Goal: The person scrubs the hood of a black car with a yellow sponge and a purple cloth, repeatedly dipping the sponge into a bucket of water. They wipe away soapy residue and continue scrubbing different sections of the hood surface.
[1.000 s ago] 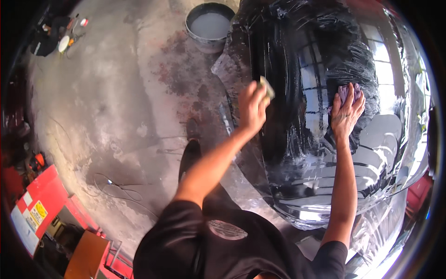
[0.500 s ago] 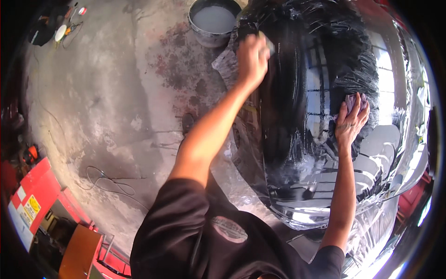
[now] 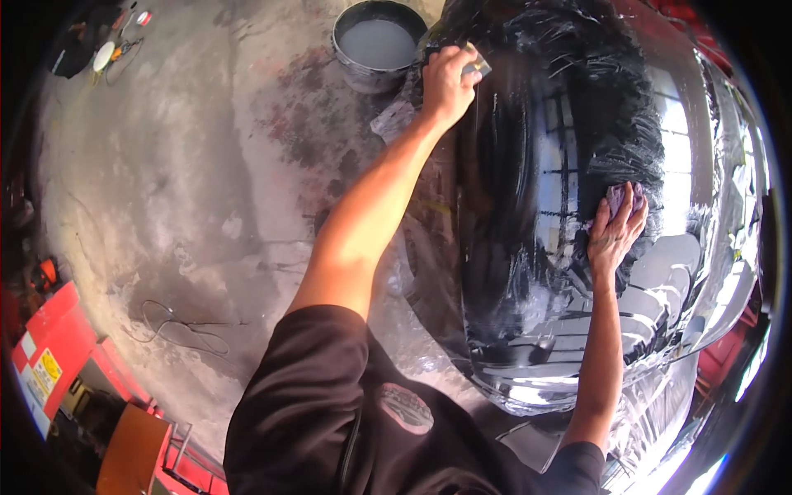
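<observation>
My left hand (image 3: 448, 85) is closed round a small flat block (image 3: 478, 63), dark with a yellowish part, at the far left edge of a glossy black curved car panel (image 3: 503, 165). Wet streaks and whitish smears cover much of that panel. Farther right and nearer to me, my right hand (image 3: 612, 235) presses a crumpled purplish-grey cloth (image 3: 624, 200) onto the panel, fingers bent over it. Part of the cloth is hidden under the fingers.
A black bucket (image 3: 340, 51) of cloudy grey water stands on the concrete floor (image 3: 190, 181) beside the panel's far left end. Clear plastic sheeting (image 3: 660, 412) hangs along the near right side. A thin cable (image 3: 186, 330) lies looped on the floor, near a red cabinet (image 3: 49, 330).
My left hand has moved slightly away from me with the block. My right hand and the cloth have shifted a little toward me, and the whole view has tilted slightly.
</observation>
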A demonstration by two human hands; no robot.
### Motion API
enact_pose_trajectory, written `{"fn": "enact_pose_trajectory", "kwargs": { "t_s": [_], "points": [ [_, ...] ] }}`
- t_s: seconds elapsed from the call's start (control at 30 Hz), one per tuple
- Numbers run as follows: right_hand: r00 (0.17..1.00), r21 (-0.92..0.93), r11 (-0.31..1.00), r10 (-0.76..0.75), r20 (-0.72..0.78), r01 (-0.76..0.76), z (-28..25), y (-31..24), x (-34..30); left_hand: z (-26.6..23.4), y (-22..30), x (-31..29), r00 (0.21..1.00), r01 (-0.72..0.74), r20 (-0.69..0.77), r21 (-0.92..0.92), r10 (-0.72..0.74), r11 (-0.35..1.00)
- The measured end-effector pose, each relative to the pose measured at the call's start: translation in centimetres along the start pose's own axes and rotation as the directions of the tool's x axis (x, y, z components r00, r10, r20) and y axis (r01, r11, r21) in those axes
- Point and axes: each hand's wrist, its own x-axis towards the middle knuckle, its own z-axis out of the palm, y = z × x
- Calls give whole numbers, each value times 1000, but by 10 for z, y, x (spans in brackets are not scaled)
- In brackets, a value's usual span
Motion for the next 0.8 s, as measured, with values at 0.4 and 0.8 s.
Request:
{"fn": "enact_pose_trajectory", "kwargs": {
  "t_s": [0.4,0.8],
  "points": [
    [1000,10,1000,20,2,-20,5,0,0,12,-13,25,995,-76,-68,7,76,997],
    [1000,4,1000,18,5,-18,1,-4,6,35,20,72,998,-57,16,137,56,989]
  ]
}}
